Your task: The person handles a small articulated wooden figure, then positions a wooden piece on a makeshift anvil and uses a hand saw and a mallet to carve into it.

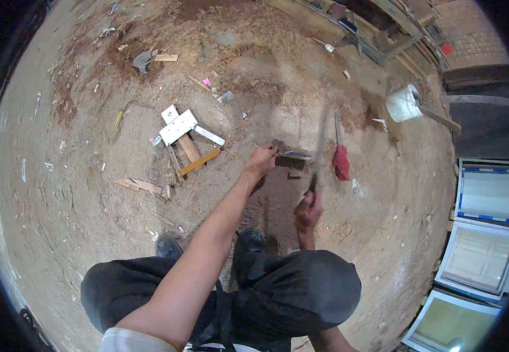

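I am squatting on bare ground, with both arms reaching forward. My left hand (262,161) is closed on the left end of a short narrow piece with a pale upper edge (294,155); its kind is unclear. Lower and to the right, my right hand (308,209) grips the dark handle of a long thin grey blade-like tool (322,138). The tool points away from me and is smeared by motion, so I cannot tell if it touches the piece. Just right of it lies a tool with a red cloth-like grip (341,163) and a thin shaft.
Left of my hands lie white boards (179,126) on wooden strips (190,149), with splintered wood (140,185) nearer me. A white bucket (402,104) with a plank stands far right. Framed panels (480,258) line the right edge. Litter and wood scraps dot the ground.
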`<action>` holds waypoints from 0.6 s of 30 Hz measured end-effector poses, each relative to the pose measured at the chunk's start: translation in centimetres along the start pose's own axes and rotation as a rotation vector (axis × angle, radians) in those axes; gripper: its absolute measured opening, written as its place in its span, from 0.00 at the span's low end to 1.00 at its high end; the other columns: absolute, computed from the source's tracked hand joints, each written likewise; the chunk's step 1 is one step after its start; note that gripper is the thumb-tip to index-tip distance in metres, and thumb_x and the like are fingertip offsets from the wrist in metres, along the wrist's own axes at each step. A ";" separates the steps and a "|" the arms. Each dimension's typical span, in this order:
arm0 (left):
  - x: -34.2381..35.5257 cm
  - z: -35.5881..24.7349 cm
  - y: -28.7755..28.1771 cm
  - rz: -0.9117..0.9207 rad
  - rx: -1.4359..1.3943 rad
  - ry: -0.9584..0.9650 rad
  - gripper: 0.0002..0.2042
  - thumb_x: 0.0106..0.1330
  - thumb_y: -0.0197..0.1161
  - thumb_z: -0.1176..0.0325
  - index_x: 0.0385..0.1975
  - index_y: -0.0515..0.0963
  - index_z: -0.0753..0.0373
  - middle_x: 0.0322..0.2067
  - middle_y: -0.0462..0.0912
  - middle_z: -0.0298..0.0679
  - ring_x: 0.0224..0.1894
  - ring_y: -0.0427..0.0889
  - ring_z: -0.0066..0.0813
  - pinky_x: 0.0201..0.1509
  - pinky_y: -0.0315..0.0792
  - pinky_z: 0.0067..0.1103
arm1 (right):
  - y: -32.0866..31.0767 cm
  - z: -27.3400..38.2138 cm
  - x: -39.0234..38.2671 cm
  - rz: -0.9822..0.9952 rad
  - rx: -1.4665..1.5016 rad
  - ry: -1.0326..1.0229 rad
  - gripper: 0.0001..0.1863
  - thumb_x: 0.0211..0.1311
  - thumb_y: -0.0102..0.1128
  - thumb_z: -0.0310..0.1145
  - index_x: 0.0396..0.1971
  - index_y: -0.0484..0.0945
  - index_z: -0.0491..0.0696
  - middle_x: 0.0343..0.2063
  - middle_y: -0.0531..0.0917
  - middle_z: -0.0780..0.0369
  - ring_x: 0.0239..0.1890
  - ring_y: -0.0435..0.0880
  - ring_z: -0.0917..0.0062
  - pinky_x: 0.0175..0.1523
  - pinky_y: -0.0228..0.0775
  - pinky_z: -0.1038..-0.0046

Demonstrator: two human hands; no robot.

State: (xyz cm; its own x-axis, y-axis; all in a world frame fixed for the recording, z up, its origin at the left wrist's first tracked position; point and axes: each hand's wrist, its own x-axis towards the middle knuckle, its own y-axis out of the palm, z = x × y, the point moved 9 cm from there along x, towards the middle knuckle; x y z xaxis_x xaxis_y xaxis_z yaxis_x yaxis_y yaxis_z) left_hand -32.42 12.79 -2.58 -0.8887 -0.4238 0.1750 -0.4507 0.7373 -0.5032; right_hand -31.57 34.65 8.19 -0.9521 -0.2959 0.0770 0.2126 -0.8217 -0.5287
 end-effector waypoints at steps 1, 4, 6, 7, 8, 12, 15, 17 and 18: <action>-0.3 0.3 -0.3 -0.014 -0.002 -0.005 0.09 0.59 0.56 0.71 0.37 0.77 0.67 0.37 0.78 0.52 0.39 0.78 0.54 0.42 0.73 0.37 | -0.4 1.2 0.1 -0.037 0.080 0.001 0.17 0.70 0.43 0.44 0.31 0.69 0.45 0.15 0.69 0.66 0.15 0.67 0.84 0.21 0.59 0.78; -0.4 0.3 -0.5 -0.036 0.008 0.034 0.09 0.59 0.56 0.72 0.38 0.77 0.66 0.36 0.77 0.52 0.37 0.78 0.54 0.41 0.73 0.37 | -0.8 2.5 0.8 -0.042 0.309 -0.015 0.18 0.70 0.42 0.46 0.33 0.68 0.45 0.18 0.69 0.67 0.17 0.69 0.85 0.22 0.60 0.80; 0.2 -0.2 0.0 -0.028 0.005 0.047 0.09 0.59 0.56 0.71 0.38 0.77 0.65 0.35 0.78 0.52 0.36 0.78 0.54 0.39 0.73 0.37 | -0.4 1.0 0.8 -0.010 0.150 -0.040 0.18 0.70 0.42 0.46 0.33 0.68 0.44 0.20 0.71 0.63 0.19 0.71 0.77 0.24 0.61 0.74; 0.9 -0.9 0.7 -0.019 -0.008 0.043 0.10 0.60 0.56 0.71 0.39 0.77 0.64 0.34 0.78 0.51 0.36 0.77 0.53 0.39 0.73 0.37 | 0.3 -1.4 0.6 0.042 -0.054 -0.082 0.18 0.70 0.42 0.46 0.34 0.69 0.43 0.21 0.73 0.58 0.21 0.72 0.69 0.25 0.62 0.68; -0.6 1.2 0.0 0.002 0.034 -0.005 0.10 0.60 0.56 0.71 0.39 0.77 0.64 0.33 0.78 0.51 0.35 0.77 0.53 0.38 0.73 0.37 | 3.7 -4.6 -1.3 0.135 -0.208 -0.094 0.19 0.70 0.42 0.45 0.35 0.69 0.42 0.22 0.75 0.53 0.22 0.74 0.60 0.26 0.63 0.62; -1.1 -0.4 -1.2 -0.124 -0.153 0.062 0.05 0.54 0.58 0.72 0.28 0.76 0.65 0.31 0.77 0.49 0.34 0.78 0.50 0.37 0.74 0.34 | 5.0 -6.6 -2.4 0.367 -0.479 0.244 0.19 0.69 0.42 0.44 0.38 0.70 0.40 0.29 0.76 0.41 0.31 0.72 0.39 0.34 0.63 0.50; -1.7 -0.6 -1.7 -0.174 -0.260 0.019 0.05 0.54 0.59 0.72 0.29 0.76 0.65 0.31 0.77 0.48 0.32 0.78 0.49 0.34 0.74 0.34 | 4.9 -7.1 -1.7 0.240 -0.540 0.093 0.19 0.69 0.41 0.45 0.33 0.70 0.43 0.20 0.75 0.49 0.21 0.74 0.49 0.28 0.66 0.54; -0.2 -1.1 -0.5 -0.194 0.099 0.223 0.05 0.54 0.59 0.72 0.30 0.76 0.64 0.30 0.77 0.48 0.32 0.78 0.49 0.32 0.74 0.35 | 3.5 -7.9 -0.2 0.299 -0.121 0.323 0.18 0.69 0.41 0.45 0.31 0.69 0.45 0.15 0.71 0.56 0.14 0.70 0.61 0.22 0.65 0.59; -0.1 -1.0 -0.1 -0.173 0.066 0.222 0.07 0.54 0.59 0.73 0.33 0.76 0.64 0.31 0.77 0.48 0.32 0.78 0.49 0.34 0.74 0.35 | 3.4 -8.4 -0.7 0.338 0.096 0.452 0.17 0.69 0.41 0.45 0.30 0.68 0.46 0.13 0.69 0.60 0.10 0.68 0.67 0.19 0.64 0.61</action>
State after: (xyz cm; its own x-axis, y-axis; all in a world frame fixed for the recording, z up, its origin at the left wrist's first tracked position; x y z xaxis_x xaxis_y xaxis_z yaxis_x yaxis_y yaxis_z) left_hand -32.38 13.25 -1.69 -0.7992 -0.4093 0.4403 -0.5971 0.6250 -0.5028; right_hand -32.07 36.15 -0.75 -0.8226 -0.3291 -0.4636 0.5202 -0.7647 -0.3802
